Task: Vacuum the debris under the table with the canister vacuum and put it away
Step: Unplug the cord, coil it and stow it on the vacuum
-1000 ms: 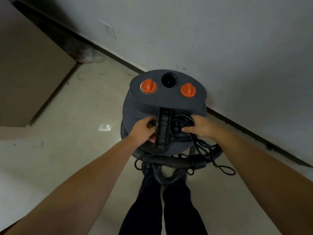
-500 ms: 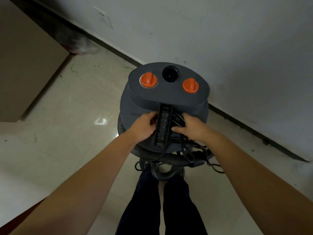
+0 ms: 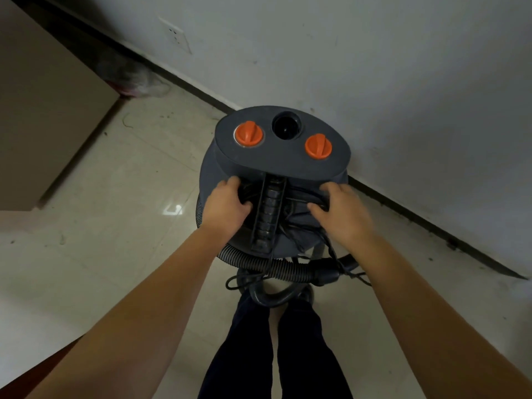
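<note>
Atop the canister vacuum point(image 3: 276, 180) — left hand point(image 3: 227, 205), right hand point(image 3: 342, 211)

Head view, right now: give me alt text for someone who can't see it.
Both hands, left hand and right hand, grip the black power cord on top of a dark grey canister vacuum either side of its handle. The vacuum stands on a pale tiled floor near a white wall, its ribbed hose coiled round the base.

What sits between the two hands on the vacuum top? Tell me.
In the head view, the ribbed carry handle runs between the left hand and right hand, with black cord looped under it.
</note>
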The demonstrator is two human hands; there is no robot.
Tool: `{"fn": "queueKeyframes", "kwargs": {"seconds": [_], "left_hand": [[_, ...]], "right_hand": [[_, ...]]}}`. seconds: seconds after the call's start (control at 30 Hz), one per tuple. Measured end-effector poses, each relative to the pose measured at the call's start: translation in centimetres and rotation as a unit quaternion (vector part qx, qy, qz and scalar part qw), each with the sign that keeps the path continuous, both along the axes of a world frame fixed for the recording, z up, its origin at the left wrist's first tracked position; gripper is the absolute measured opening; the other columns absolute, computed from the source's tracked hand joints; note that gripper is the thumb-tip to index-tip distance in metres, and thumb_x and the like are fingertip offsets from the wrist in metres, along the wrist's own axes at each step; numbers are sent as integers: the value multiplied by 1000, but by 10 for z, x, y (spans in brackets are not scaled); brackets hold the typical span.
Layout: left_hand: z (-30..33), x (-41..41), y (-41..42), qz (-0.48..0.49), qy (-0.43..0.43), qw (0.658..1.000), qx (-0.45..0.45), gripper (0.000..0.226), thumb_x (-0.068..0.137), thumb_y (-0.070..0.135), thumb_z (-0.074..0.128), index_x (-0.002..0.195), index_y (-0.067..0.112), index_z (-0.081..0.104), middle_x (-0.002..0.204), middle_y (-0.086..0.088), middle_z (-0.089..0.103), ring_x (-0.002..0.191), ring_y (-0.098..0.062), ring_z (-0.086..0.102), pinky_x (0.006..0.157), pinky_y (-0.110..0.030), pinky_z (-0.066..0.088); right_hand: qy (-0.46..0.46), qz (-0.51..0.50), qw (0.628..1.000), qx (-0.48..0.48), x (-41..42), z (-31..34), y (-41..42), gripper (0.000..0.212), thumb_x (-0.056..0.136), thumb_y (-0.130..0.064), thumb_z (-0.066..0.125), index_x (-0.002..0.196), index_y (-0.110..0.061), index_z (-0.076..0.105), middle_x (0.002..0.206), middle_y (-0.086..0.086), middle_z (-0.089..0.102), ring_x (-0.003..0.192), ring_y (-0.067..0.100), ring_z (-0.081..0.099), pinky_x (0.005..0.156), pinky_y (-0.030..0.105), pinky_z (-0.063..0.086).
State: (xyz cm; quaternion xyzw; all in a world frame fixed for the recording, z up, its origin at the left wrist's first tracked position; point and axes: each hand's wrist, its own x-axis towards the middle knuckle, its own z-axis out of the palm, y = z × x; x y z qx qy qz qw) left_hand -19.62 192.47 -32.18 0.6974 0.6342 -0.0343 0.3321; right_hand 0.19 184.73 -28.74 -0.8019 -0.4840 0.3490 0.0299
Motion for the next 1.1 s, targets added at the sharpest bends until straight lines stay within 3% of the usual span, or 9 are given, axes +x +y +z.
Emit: {"fn": "queueKeyframes", "kwargs": {"seconds": [0.1, 0.2, 0.33, 0.43, 0.57, 0.67, 0.77, 0.87, 1.1], "left_hand": [[0, -19, 3, -6, 72, 997, 29, 46, 81, 31, 64, 122, 13, 55, 121, -11, 53, 114, -31, 49, 88, -40, 42], [-8, -31, -7, 38, 97, 992, 68, 51, 77, 34, 66, 121, 11, 53, 135, -13, 41, 127, -33, 35, 103, -46, 30], [-30, -40, -9, 208, -139, 966, -69, 100, 71, 29, 71, 151, 23, 11, 157, -10, 7, 144, -29, 13, 116, -45, 21], [-45, -46, -5, 270, -238, 921, -147, 111, 58, 42, 73, 143, 51, 2, 152, -4, 26, 136, -29, 34, 106, -54, 38], [-60, -48, -11, 282, -264, 910, -150, 107, 58, 41, 77, 137, 57, 8, 148, -2, 32, 133, -29, 39, 102, -56, 41], [-57, -43, -27, 288, -249, 912, -154, 111, 54, 47, 77, 138, 54, 3, 150, -2, 30, 134, -30, 37, 102, -56, 41], [-48, -33, -58, 313, -223, 904, -186, 117, 49, 55, 77, 135, 58, -3, 150, 2, 27, 132, -32, 38, 87, -61, 50], [-44, -15, -102, 350, -218, 889, -200, 122, 49, 60, 78, 134, 60, -9, 152, 5, 22, 134, -32, 35, 75, -61, 54], [-47, 57, -218, 448, -230, 845, -182, 117, 78, 43, 73, 142, 46, -26, 156, -4, 7, 138, -37, 27, 83, -51, 54]], "right_hand": [[-20, -4, 989, 148, -24, 8, -6, 27, 93, -21, 56, 114, -6, 63, 115, 12, 61, 110, 31, 56, 92, 46, 47], [28, 9, 995, 95, -60, 2, -10, 35, 95, -32, 53, 118, -6, 61, 116, 12, 59, 111, 30, 55, 92, 45, 47], [156, -135, 978, 19, -87, -10, 6, 44, 98, -41, 45, 118, -3, 53, 118, 15, 59, 112, 32, 55, 87, 38, 47], [206, -200, 958, -7, -82, -15, 24, 42, 103, -33, 36, 119, 2, 52, 123, 18, 57, 115, 34, 54, 87, 34, 40], [201, -167, 965, -2, -75, -16, 21, 30, 104, -27, 32, 86, -7, 45, 86, 4, 49, 82, 23, 49, 71, 29, 32], [192, -150, 970, 5, -71, -16, 7, 29, 105, -27, 31, 87, -7, 42, 76, -2, 42, 64, 10, 41, 58, 32, 30], [174, -101, 979, 0, -56, -16, -14, 32, 105, -27, 31, 81, -8, 41, 73, -1, 41, 61, 7, 37, 48, 22, 26], [159, -44, 986, -10, -36, -15, -41, 33, 105, -28, 30, 79, -9, 39, 73, 0, 40, 60, 10, 37, 49, 27, 25], [163, 29, 986, 2, 19, -22, -124, 28, 105, -30, 24, 93, -9, 38, 76, 0, 42, 78, 25, 48, 67, 35, 36]]}}
